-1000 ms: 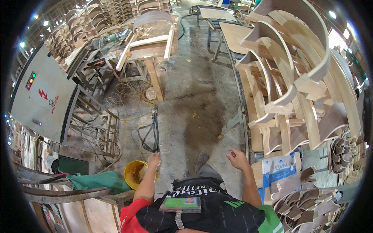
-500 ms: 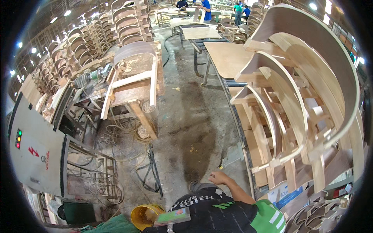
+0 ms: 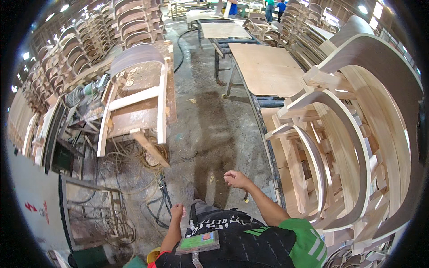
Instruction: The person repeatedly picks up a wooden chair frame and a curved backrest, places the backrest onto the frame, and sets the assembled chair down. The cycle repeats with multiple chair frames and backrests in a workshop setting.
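My right hand [image 3: 235, 179] is raised in front of me with its fingers loosely curled and nothing in it, just left of a stack of curved wooden chair frames [image 3: 339, 147]. My left hand [image 3: 177, 211] hangs low by my hip, fingers loosely bent, holding nothing. A wooden chair frame [image 3: 134, 98] lies on a workbench to the front left, out of reach of both hands. Stained concrete floor [image 3: 210, 129] stretches between them.
A grey electrical cabinet [image 3: 31, 201] stands at the left beside a wire cage with cables [image 3: 98, 214]. Flat plywood sheets [image 3: 268, 67] rest on metal tables ahead right. Rows of stacked chair backs [image 3: 80, 49] fill the far left. Other people [image 3: 275, 6] stand far off.
The view has tilted up and forward along the aisle. My right hand moved from low at my side to raised beside the chair stack; the yellow bucket slid almost out of view.
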Demonstrator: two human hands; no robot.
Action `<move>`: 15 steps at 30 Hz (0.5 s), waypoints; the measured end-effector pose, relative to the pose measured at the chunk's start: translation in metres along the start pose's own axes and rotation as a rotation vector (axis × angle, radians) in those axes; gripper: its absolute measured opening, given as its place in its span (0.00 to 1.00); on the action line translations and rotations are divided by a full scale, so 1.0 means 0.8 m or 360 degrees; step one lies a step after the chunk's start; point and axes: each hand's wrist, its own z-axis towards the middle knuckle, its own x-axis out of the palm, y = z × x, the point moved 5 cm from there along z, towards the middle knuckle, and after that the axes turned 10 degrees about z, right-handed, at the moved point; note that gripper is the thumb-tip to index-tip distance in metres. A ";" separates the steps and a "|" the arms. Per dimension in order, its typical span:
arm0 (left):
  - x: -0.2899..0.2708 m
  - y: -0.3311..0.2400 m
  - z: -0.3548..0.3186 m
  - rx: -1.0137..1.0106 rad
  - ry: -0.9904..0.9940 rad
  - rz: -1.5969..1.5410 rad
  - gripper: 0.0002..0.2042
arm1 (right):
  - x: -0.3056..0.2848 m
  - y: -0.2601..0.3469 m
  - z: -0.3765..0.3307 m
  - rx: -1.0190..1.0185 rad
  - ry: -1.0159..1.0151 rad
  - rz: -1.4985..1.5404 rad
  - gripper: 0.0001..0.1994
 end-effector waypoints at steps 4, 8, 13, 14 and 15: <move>0.023 -0.059 0.046 0.0322 -0.0178 0.0728 0.16 | -0.016 -0.003 0.041 0.0340 0.0055 0.0217 0.17; 0.031 -0.112 0.090 0.1059 0.0041 0.1657 0.25 | -0.062 0.008 0.101 0.0423 -0.0198 0.0480 0.18; 0.001 -0.175 0.166 0.0945 0.0423 0.2085 0.23 | -0.120 0.057 0.185 0.0434 -0.0644 0.0952 0.17; 0.000 -0.192 0.180 0.1002 0.0437 0.2151 0.23 | -0.130 0.070 0.202 0.0347 -0.0638 0.0998 0.17; -0.003 -0.214 0.196 0.1034 0.0406 0.2139 0.22 | -0.140 0.082 0.218 0.0258 -0.0631 0.1042 0.17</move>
